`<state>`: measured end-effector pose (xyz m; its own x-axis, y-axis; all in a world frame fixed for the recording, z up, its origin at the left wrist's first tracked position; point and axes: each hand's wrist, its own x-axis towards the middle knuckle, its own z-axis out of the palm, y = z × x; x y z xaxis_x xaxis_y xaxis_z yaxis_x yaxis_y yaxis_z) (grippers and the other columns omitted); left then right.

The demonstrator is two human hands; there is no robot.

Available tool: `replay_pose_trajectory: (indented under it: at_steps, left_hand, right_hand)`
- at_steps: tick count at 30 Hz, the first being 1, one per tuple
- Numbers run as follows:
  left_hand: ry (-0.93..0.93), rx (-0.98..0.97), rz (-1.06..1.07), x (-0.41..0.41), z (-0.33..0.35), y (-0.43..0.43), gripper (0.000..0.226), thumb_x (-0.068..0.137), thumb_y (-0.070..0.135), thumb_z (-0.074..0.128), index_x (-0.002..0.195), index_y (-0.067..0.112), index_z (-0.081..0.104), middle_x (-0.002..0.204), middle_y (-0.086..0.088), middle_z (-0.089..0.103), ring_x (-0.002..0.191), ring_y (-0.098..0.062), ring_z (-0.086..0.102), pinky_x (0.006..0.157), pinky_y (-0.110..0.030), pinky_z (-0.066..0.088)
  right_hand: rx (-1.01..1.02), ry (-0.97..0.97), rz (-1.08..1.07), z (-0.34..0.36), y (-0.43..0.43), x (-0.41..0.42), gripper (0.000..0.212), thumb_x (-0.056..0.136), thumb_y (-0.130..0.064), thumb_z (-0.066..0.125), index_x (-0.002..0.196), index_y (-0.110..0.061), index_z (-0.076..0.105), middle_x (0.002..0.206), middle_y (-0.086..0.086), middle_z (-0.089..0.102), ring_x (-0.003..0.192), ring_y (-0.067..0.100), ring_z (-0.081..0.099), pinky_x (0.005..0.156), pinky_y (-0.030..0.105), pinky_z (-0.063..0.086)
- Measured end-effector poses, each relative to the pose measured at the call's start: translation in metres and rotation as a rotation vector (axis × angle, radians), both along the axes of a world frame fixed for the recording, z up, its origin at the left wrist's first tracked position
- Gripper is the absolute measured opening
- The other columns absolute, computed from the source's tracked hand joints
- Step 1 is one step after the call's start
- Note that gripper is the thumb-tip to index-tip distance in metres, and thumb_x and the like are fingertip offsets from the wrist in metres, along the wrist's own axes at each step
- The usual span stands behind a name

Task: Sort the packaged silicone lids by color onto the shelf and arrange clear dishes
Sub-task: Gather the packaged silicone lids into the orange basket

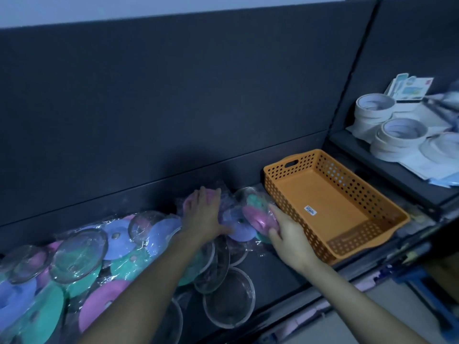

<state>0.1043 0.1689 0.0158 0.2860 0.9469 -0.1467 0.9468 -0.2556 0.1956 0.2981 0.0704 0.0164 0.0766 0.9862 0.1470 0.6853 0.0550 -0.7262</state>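
Curling its fingers point(276, 212) round the rim of the pink lid point(255, 216) on the shelf point(280, 274), the right hand point(288, 234) is gripping something probably light, floppy and slippery, while the left hand point(203, 212) is lying flat.

No text can be read at this distance. The orange basket point(273, 189) carries 1 small white sticker point(310, 210) on its inner floor. The sticker bears blue print in a few short lines, too small and blurred to make out. On the upper shelf point(372, 162) at the right, behind 2 stacks of white tape rolls point(375, 105), stand printed cards point(409, 86). They show pale blue and green pictures and 1 red mark point(427, 82) at a top corner, and their lettering is too small to tell.
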Motion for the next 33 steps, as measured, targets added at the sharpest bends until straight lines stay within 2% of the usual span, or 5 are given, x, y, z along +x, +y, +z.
replay_pose_trajectory:
  at_steps: [4,7,15,21,33]
  left_hand:
    - [-0.167,0.108,0.038,-0.008,-0.003,0.006,0.073,0.077,0.031,0.067,0.138,0.010,0.034,0.139,-0.024,0.035,0.128,-0.038,0.039,0.100,-0.039,0.038]
    - [-0.186,0.164,0.046,-0.019,-0.003,0.011,0.049,0.084,0.008,0.054,0.132,0.006,0.042,0.133,-0.025,0.042,0.118,-0.040,0.046,0.091,-0.038,0.042]
    - [-0.296,0.327,0.017,-0.044,0.014,0.011,0.042,0.087,0.005,0.057,0.128,0.003,0.049,0.119,-0.021,0.058,0.104,-0.039,0.060,0.081,-0.038,0.048]
    - [-0.617,0.418,0.117,-0.033,0.067,-0.003,0.028,0.092,0.019,0.037,0.104,0.006,0.059,0.086,-0.009,0.066,0.076,-0.028,0.059,0.063,-0.031,0.042]
    - [-1.319,0.117,0.361,0.059,0.111,0.003,0.018,0.084,0.008,0.047,0.066,0.008,0.047,0.065,-0.002,0.041,0.064,-0.016,0.036,0.057,-0.031,0.032]
  right_hand:
    - [-0.040,0.172,-0.097,0.010,0.001,0.002,0.038,0.089,0.001,0.045,0.121,-0.017,0.052,0.079,0.001,0.064,0.057,0.010,0.054,0.050,0.018,0.043]
    - [-0.006,0.396,-0.201,0.015,0.004,0.002,0.040,0.088,0.004,0.046,0.114,-0.026,0.050,0.082,-0.008,0.060,0.071,0.011,0.055,0.059,0.012,0.044]
    - [0.019,0.812,-0.281,0.040,0.012,-0.004,0.034,0.087,0.008,0.044,0.095,-0.021,0.061,0.092,0.005,0.066,0.090,0.026,0.059,0.085,0.043,0.049]
    - [0.018,0.841,-0.259,0.046,0.022,-0.004,0.029,0.088,0.004,0.046,0.098,-0.019,0.062,0.098,0.014,0.067,0.094,0.037,0.061,0.085,0.050,0.051]
    - [0.277,0.557,-0.198,0.092,0.046,0.025,0.038,0.074,-0.011,0.048,0.101,-0.036,0.059,0.087,-0.013,0.066,0.079,0.002,0.060,0.066,0.018,0.048]
